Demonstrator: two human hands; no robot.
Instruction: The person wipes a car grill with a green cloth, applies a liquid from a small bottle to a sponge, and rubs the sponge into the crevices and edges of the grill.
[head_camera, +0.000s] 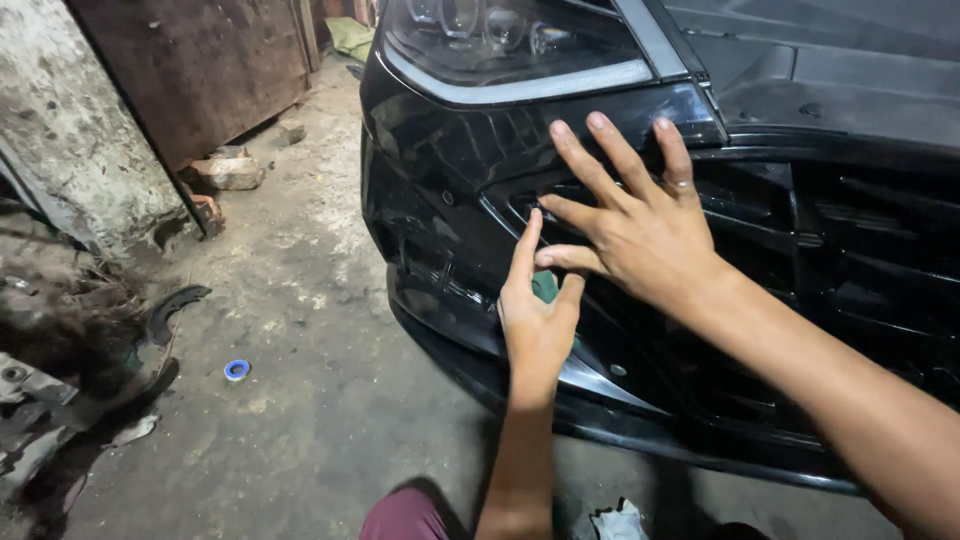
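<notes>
1. Two bare hands work at frame centre. The left hand pinches a small green pad between thumb and curled fingers, index finger pointing up against the glossy black car bumper.
2. The right hand lies flat and unclenched, fingers spread, on the bumper edge beside the black slatted grille, thumb touching the left index finger.
3. Clear headlight, upper centre.
4. Small blue tape ring on the grey concrete floor, lower left.
5. White crumpled rag, bottom centre.
</notes>
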